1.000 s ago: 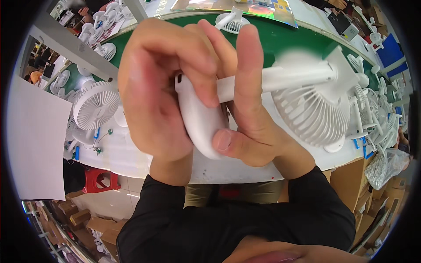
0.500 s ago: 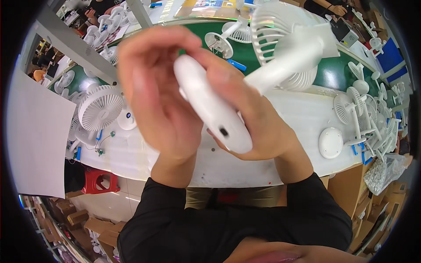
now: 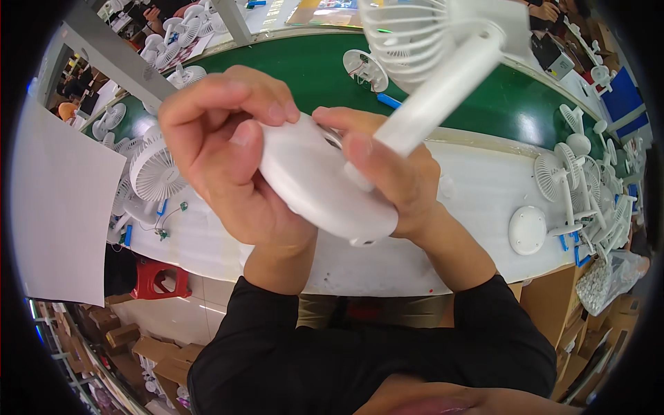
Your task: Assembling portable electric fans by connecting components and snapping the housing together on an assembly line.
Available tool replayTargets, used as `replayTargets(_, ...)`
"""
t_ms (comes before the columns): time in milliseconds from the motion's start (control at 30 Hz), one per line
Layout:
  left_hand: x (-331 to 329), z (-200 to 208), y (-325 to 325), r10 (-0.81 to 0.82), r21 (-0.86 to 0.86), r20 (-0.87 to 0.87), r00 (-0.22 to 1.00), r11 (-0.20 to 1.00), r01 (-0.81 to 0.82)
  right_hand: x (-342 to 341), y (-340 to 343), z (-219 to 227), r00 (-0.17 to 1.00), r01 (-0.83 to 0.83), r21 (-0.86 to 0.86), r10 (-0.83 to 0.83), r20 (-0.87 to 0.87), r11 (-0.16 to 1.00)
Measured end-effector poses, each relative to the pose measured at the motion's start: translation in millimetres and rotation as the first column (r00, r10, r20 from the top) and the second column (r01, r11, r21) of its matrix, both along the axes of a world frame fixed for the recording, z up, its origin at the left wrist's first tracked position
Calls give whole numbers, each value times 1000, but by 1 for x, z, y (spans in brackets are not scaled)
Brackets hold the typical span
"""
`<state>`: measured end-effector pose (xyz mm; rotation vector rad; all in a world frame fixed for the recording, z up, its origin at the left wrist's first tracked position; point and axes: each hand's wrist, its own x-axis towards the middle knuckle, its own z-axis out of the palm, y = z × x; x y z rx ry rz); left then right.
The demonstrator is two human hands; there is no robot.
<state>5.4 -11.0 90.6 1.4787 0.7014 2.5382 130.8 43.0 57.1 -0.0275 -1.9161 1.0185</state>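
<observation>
Both my hands hold a white desk fan up over the table, tilted, with its round base toward me. My left hand grips the base's left rim, thumb and fingers bent round it. My right hand clasps the other side of the base, close to where the stem joins it. From there the stem slants up and right to the caged fan head, whose top is cut off by the picture's edge. My palms and fingers hide part of the base.
On the white table, a round white base cover lies at right, beside piled fans. More fans and a small wired circuit board are at left. An opened base rests on the green belt. A red stool stands below.
The fan has been turned in my hands, so the base shows its broad face instead of its narrow edge. My left fingers have come down onto its rim.
</observation>
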Motion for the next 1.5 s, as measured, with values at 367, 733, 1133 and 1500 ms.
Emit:
replayTargets(367,-30,6,16,48,-140,180,982,990,-23,76,145,-6,788,535,71,-528,317,842)
replayTargets(733,-50,1,2,-141,-137,134,981,978,159,51,177,-73,-18,820,565,-981,191,95)
replayTargets(1133,-52,11,1,-4,-386,36,999,922,17,-28,161,-55,585,678,66,-591,555,732)
replayTargets(1500,-8,-31,49,-75,-628,-511,856,713,-312,18,67,9,891,439,-472,-301,341,764)
